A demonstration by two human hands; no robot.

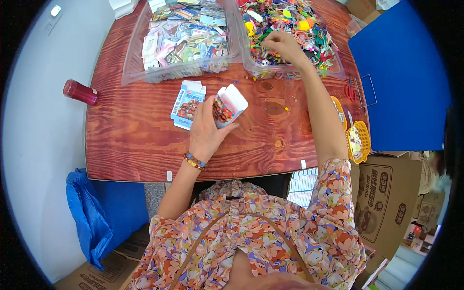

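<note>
My left hand (207,126) is closed around a small printed carton (229,107), its white top flap standing up and its mouth open. Just left of it on the table lies a flat light-blue carton (186,102), partly behind my fingers. Over a clear plastic bin (258,67) heaped with colourful small trinkets (290,26), my right hand (286,47) hovers with fingers curled together in a pinch; anything between the fingertips is too small to make out.
A second clear bin (137,75) holds many flat packets. Red scissors (351,92) and yellow baskets (366,140) lie by the right edge of the wooden table (140,145). A dark red jar (80,92) is at the left; a blue panel (401,77) stands at the right.
</note>
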